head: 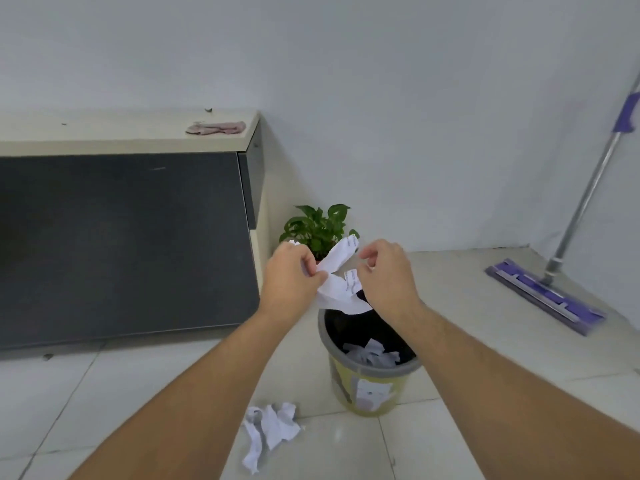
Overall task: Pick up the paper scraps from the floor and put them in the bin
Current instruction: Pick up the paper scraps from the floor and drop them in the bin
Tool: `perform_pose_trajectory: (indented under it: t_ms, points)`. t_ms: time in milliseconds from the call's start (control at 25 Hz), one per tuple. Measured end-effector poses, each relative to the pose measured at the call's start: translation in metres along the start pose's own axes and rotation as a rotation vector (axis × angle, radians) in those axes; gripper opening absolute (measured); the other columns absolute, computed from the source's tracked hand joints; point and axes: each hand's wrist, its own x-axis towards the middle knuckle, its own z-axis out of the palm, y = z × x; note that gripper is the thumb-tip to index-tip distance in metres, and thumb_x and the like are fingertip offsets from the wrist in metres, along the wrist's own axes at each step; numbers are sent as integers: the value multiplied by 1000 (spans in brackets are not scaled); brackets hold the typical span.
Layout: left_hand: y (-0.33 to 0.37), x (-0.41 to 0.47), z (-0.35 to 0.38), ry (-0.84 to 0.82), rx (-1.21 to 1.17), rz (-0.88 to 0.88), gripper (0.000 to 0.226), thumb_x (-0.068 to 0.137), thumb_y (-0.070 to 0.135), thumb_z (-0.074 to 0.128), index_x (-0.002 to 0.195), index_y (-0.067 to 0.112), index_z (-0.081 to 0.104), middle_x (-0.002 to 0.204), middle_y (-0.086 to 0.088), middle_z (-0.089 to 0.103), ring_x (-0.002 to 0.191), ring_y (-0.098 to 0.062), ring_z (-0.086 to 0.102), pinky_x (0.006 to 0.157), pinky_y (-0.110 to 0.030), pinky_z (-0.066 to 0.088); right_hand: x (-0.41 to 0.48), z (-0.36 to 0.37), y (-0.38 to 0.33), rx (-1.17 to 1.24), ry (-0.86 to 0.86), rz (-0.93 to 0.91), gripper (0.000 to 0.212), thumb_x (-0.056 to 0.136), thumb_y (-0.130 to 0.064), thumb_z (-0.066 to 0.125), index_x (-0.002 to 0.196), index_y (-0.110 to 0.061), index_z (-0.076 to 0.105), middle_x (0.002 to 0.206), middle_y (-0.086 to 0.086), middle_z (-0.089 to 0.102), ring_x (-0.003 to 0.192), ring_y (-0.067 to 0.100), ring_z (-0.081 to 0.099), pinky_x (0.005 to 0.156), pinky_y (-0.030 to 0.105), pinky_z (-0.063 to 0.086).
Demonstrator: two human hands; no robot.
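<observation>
A yellow bin (370,389) with a grey rim and black liner stands on the tiled floor, with crumpled paper (372,353) inside it. Above its far rim, my left hand (294,278) is shut on a bunch of white paper scraps (337,282). My right hand (388,275) is beside the bunch with curled fingers touching its right edge. More white paper scraps (268,429) lie on the floor to the left of the bin, under my left forearm.
A low cabinet (121,237) with a dark front stands at the left, a pink cloth (216,128) on its top. A potted green plant (317,228) sits behind the bin. A purple flat mop (547,292) leans on the wall at right.
</observation>
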Motion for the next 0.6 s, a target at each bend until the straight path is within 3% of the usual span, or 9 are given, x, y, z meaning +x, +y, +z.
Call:
perform_pose_trajectory:
  t_ms: [120, 280, 360, 400, 480, 520, 600]
  points:
    - [8, 3, 28, -47, -43, -5, 35, 73, 11, 80, 59, 22, 50, 84, 6, 52, 74, -10, 57, 64, -28, 54, 5, -10, 21, -25, 13, 44, 17, 92, -6, 55, 106, -12, 62, 111, 7, 56, 85, 13, 54, 75, 23, 42]
    - [3, -2, 73, -112, -4, 7, 17, 75, 14, 77, 71, 19, 61, 95, 2, 53, 85, -13, 54, 62, -10, 36, 7, -3, 67, -81, -12, 117, 17, 92, -10, 54, 108, -9, 61, 117, 12, 55, 90, 22, 57, 77, 28, 44]
    - [-4, -9, 98, -331, -43, -24, 16, 76, 15, 74, 90, 18, 68, 105, -4, 55, 95, -17, 54, 65, -5, 35, 10, 7, 91, -130, -64, 271, 30, 93, -23, 55, 118, -5, 55, 126, 16, 48, 103, 29, 56, 90, 38, 48]
    - [-9, -12, 108, -502, -66, -39, 30, 77, 16, 73, 106, 19, 68, 113, -7, 57, 106, -19, 54, 76, -8, 39, 10, 14, 101, -169, -111, 372, 45, 93, -34, 55, 126, -4, 50, 131, 18, 44, 113, 33, 52, 98, 43, 45]
    - [-19, -22, 123, -744, -95, -71, 51, 80, 15, 71, 129, 24, 60, 138, -10, 49, 129, -23, 44, 101, -30, 42, 7, 26, 116, -246, -188, 511, 71, 91, -54, 49, 139, -3, 37, 142, 20, 39, 130, 37, 40, 109, 47, 36]
    - [-25, -26, 125, -737, -102, -75, 53, 80, 14, 71, 130, 26, 59, 143, -9, 44, 133, -23, 41, 105, -37, 40, 3, 31, 121, -271, -168, 516, 75, 91, -57, 47, 142, -3, 34, 145, 19, 38, 134, 36, 36, 111, 48, 34]
    - [-42, -34, 118, -559, -97, -92, 46, 82, 16, 72, 125, 29, 62, 136, -2, 48, 123, -19, 50, 98, -33, 45, -10, 41, 125, -311, -72, 403, 67, 92, -53, 48, 141, -9, 38, 144, 15, 43, 134, 32, 39, 112, 47, 34]
